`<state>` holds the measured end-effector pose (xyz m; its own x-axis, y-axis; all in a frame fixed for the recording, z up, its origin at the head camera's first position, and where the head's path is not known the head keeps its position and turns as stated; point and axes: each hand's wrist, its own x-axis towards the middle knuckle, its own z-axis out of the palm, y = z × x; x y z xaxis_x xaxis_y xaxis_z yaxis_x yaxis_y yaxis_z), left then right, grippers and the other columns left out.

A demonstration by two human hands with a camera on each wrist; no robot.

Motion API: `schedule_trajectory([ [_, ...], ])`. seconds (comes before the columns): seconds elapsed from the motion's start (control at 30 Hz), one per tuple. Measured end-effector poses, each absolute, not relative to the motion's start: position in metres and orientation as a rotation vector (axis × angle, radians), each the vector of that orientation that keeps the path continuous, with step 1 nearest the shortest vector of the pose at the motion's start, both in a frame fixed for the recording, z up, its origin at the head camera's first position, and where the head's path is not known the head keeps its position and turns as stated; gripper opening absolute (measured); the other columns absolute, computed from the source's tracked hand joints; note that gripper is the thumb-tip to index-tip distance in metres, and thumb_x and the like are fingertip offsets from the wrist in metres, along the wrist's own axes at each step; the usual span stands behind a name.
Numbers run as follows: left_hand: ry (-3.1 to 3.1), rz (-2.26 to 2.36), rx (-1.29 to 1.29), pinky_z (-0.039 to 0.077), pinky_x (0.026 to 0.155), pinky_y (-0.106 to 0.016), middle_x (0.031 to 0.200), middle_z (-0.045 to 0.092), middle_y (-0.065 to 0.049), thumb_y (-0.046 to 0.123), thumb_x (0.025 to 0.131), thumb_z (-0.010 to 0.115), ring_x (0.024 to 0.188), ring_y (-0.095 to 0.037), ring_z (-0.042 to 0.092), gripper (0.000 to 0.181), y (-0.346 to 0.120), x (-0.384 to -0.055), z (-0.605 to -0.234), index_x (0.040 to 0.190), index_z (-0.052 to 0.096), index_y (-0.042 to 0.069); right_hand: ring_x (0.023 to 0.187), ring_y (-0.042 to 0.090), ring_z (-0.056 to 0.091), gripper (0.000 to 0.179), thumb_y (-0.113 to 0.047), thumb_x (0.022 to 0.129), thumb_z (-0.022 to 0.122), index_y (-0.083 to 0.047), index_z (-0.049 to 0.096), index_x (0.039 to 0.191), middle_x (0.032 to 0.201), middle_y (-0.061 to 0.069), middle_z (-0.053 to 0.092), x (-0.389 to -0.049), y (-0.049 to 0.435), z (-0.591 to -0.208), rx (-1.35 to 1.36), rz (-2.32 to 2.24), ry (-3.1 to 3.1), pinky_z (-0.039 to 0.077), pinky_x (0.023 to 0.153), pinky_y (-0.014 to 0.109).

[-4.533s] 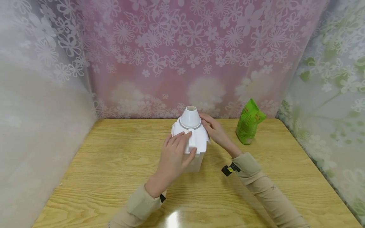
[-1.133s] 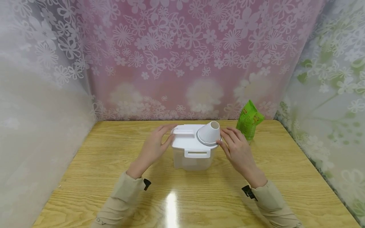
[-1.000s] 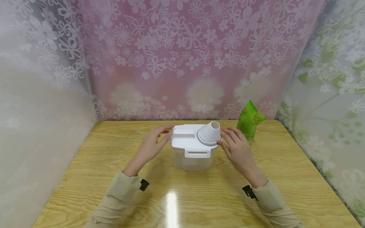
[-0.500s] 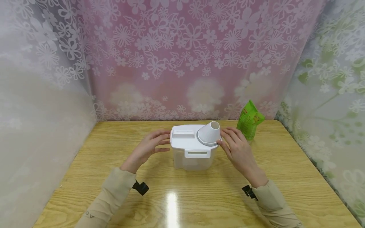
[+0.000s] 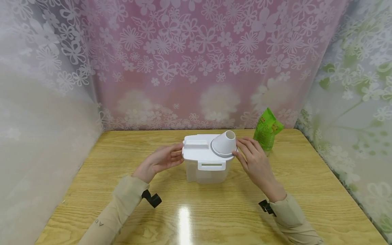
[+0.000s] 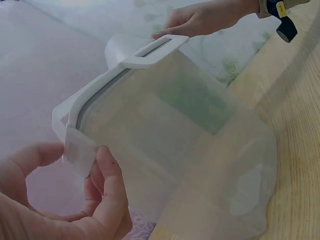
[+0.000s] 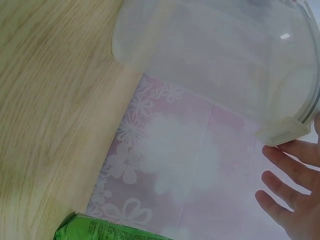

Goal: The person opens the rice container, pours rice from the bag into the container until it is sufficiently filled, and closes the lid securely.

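A translucent storage container [image 5: 208, 175] stands on the table, its white lid [image 5: 199, 154] on top. The lid carries a handle [image 5: 196, 144] on the left and a cone-shaped white spout [image 5: 225, 144] on the right. A slotted front latch [image 5: 211, 165] faces me; in the left wrist view it juts from the rim. My left hand [image 5: 160, 160] is at the left end, pinching the side latch [image 6: 80, 150] between thumb and fingers. My right hand [image 5: 254, 161] holds the right end, thumb by the spout's base, a fingertip against the right latch [image 7: 284, 132].
A green printed bag [image 5: 267, 131] stands at the table's back right, just beyond my right hand. The wooden table [image 5: 122, 146] runs back to a pink floral curtain [image 5: 171, 68], with pale curtains at both sides.
Since the oldest frame the container has turned so its long side faces me. My left hand has gone from the lid's handle to the left end, lately lowering onto the side latch.
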<state>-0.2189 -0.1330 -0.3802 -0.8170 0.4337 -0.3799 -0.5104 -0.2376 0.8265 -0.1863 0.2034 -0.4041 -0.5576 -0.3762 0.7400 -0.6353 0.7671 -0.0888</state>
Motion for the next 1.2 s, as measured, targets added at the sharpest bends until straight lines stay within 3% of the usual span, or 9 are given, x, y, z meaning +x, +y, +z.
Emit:
schedule_trajectory([
  [0.13,1.384,2.086,-0.071,0.056,0.078,-0.024,0.097,0.063,-0.004,0.017,0.107,0.05,0.086,-0.014,0.061,0.018,-0.1331,-0.2215,-0.3814,0.101,0.065,0.008,0.119,0.04,0.056,0.062,-0.046,0.109,0.036,0.005,0.066,0.126,0.12,0.022,0.067,-0.1865,0.203,-0.4048,0.749,0.462,-2.216,0.043,0.105,0.05],
  [0.5,1.394,2.079,0.027,0.054,0.081,-0.023,0.095,0.065,-0.002,0.013,0.107,0.046,0.087,-0.012,0.062,0.025,-0.1346,-0.221,-0.3834,0.095,0.068,0.012,0.12,0.04,0.056,0.063,-0.047,0.108,0.036,0.005,0.065,0.127,0.121,0.022,0.066,-0.1861,0.2032,-0.4046,0.743,0.471,-2.224,0.044,0.104,0.05],
  [0.87,1.447,2.143,-0.057,0.054,0.075,-0.021,0.096,0.063,-0.005,0.005,0.102,0.051,0.084,-0.012,0.062,0.011,-0.1297,-0.222,-0.3756,0.106,0.06,0.0,0.118,0.04,0.056,0.061,-0.046,0.108,0.039,0.006,0.066,0.126,0.12,0.022,0.067,-0.1867,0.2035,-0.4021,0.757,0.487,-2.199,0.045,0.103,0.049],
  [1.03,1.396,2.111,-0.028,0.055,0.075,-0.023,0.091,0.066,-0.002,0.01,0.105,0.05,0.082,-0.011,0.062,0.015,-0.1346,-0.22,-0.3785,0.101,0.064,0.006,0.119,0.04,0.056,0.064,-0.048,0.107,0.038,0.006,0.067,0.125,0.121,0.022,0.067,-0.1861,0.2044,-0.4022,0.752,0.491,-2.22,0.044,0.104,0.049],
  [1.13,1.51,2.069,0.021,0.054,0.087,-0.027,0.103,0.065,-0.001,0.015,0.105,0.052,0.093,-0.013,0.062,0.02,-0.1369,-0.219,-0.3802,0.119,0.062,0.004,0.12,0.039,0.056,0.064,-0.049,0.107,0.039,0.005,0.067,0.125,0.121,0.022,0.067,-0.186,0.2045,-0.4025,0.751,0.502,-2.23,0.044,0.104,0.049],
  [1.2,1.635,2.029,0.086,0.051,0.1,-0.036,0.121,0.062,-0.008,0.017,0.105,0.054,0.109,-0.019,0.061,0.036,-0.1376,-0.2186,-0.3808,0.137,0.051,0.001,0.12,0.039,0.055,0.064,-0.049,0.106,0.039,0.005,0.066,0.126,0.122,0.022,0.067,-0.186,0.2047,-0.4025,0.751,0.51,-2.234,0.044,0.104,0.049],
])
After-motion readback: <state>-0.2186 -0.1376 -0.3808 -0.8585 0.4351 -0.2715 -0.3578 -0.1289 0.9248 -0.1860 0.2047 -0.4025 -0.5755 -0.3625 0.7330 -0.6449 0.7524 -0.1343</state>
